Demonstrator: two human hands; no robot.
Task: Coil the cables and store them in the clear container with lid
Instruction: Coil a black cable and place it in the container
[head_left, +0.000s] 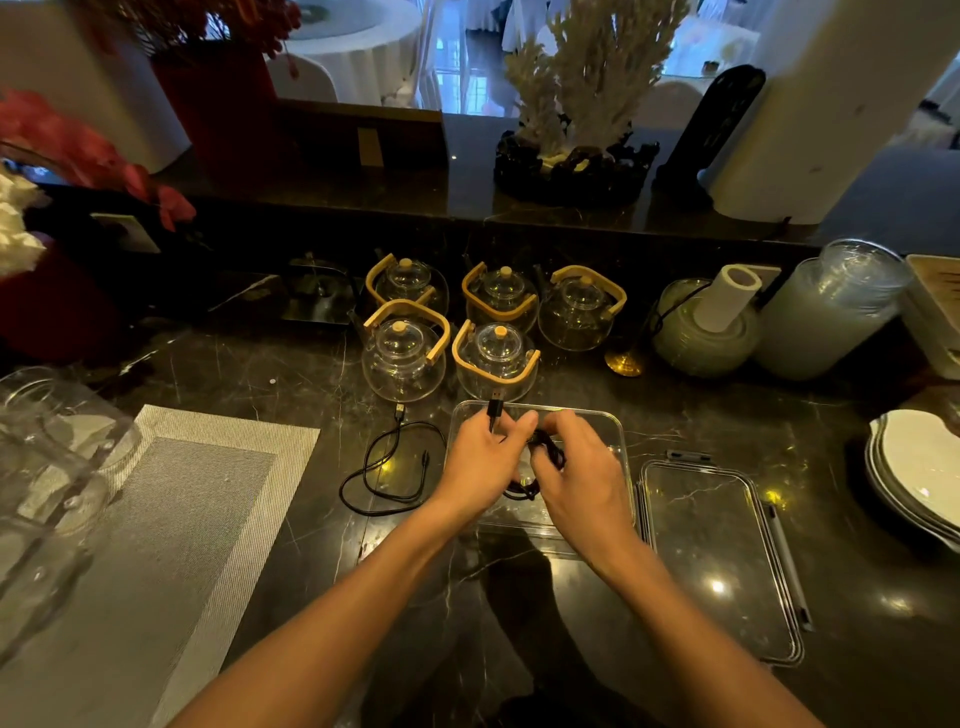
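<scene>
Over a dark marble counter, seen from the head camera, a person's two hands work a black cable (545, 457) above an open clear container (613, 431). Left hand (480, 457) pinches the cable near its USB plug (496, 408), which sticks up past the fingers toward the far rim. Right hand (582, 473) is curled over the bunched loops, and strands show between the two hands just above the container floor. A second cable (387, 467) lies loose and uncoiled on the counter just left of the container, its plug pointing toward a cluster of glass teapots (498, 353). Lid (717, 561) rests flat on the counter, just right of the container.

Judging by the layout, the step in hand is finishing the first coil and laying it inside. To do it well, the loops should stay even and held by the right hand while the left feeds the plug end round, so the bundle does not spring apart on release. Tucking the plug under or through the loops would likely help it hold. The coil is best set to one side of the container, leaving room for the second cable before the lid goes on.
</scene>
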